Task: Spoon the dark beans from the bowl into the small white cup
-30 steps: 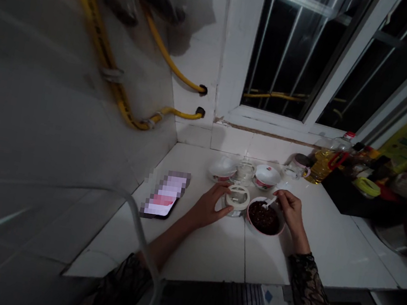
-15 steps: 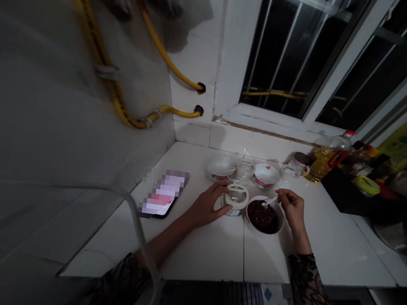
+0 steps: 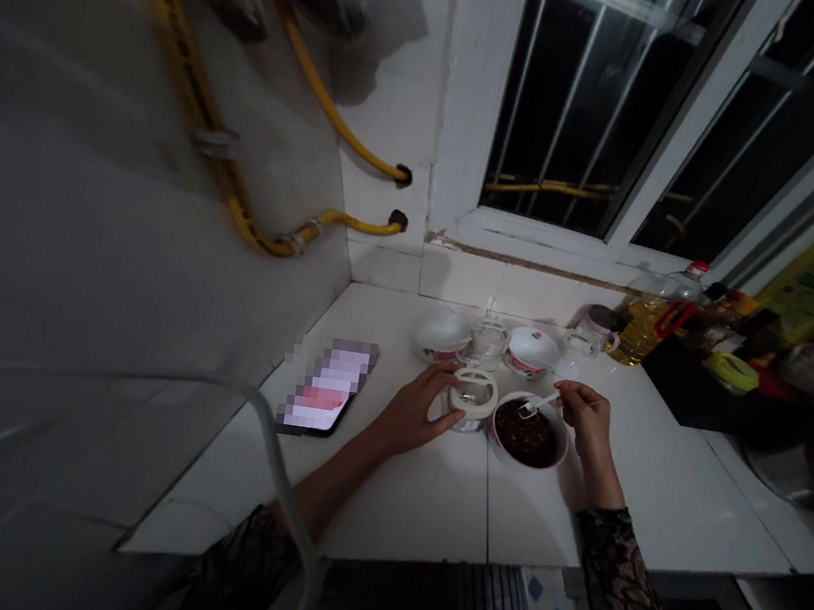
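My left hand (image 3: 423,410) is closed around the side of a clear seasoning jar (image 3: 474,395) with a cream-coloured rim, which stands on the counter. Pinched in my right hand (image 3: 586,413) is the handle of a small white spoon (image 3: 532,406). The spoon's scoop is over a white bowl (image 3: 495,446) holding a dark reddish-brown, grainy mixture (image 3: 529,435). This bowl stands just right of the jar. Behind them are a white bowl (image 3: 442,336) at the left, another clear jar (image 3: 488,342), and a white bowl with red patterning (image 3: 532,351) at the right.
A phone (image 3: 330,390) with a lit screen lies on the tiled counter (image 3: 414,518) at the left. Farther right are a lidded glass jar (image 3: 595,332), an oil bottle (image 3: 642,330) and a black box (image 3: 691,385) of condiments. A pale hose (image 3: 278,469) crosses the left foreground.
The spoon has risen slightly out of the dark mixture, and its scoop now shows more clearly. My right hand has shifted a little with it; my left hand stays on the jar.
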{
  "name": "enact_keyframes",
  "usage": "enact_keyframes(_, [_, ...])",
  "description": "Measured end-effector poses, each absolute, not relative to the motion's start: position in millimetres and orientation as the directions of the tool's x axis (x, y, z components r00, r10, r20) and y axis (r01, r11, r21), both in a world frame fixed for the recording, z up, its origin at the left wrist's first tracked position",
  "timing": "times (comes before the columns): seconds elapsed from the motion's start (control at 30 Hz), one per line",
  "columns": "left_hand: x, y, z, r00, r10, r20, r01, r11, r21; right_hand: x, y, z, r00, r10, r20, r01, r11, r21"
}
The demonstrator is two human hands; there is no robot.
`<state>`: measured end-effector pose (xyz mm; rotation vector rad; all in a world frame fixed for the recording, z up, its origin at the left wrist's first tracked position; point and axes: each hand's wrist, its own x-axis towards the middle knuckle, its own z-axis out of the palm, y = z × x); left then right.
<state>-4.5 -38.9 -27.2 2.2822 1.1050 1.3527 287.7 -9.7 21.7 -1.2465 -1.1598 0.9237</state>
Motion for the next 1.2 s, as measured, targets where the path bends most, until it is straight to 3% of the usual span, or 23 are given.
enact_keyframes(0.47, [-5.3, -39.4, -28.0, 0.271, 0.710, 0.650, 0.452, -0.690, 0.565, 288.0, -9.8, 21.3, 0.230, 0.960, 0.161, 0.060, 0.151, -0.987])
enact_keyframes(0.77, [-4.9, -37.2, -30.8, 0.224, 0.713, 0.664, 0.351, -0.695, 0.628, 284.0, -12.7, 28.0, 0.287, 0.954, 0.081, -0.053, 0.100, -0.994])
enact_keyframes(1.2, [-5.0, -36.1, -31.0, 0.209, 0.726, 0.655, 0.320, -0.684, 0.655, 273.8, -10.4, 34.0, 0.266, 0.957, 0.118, -0.051, 0.136, -0.989])
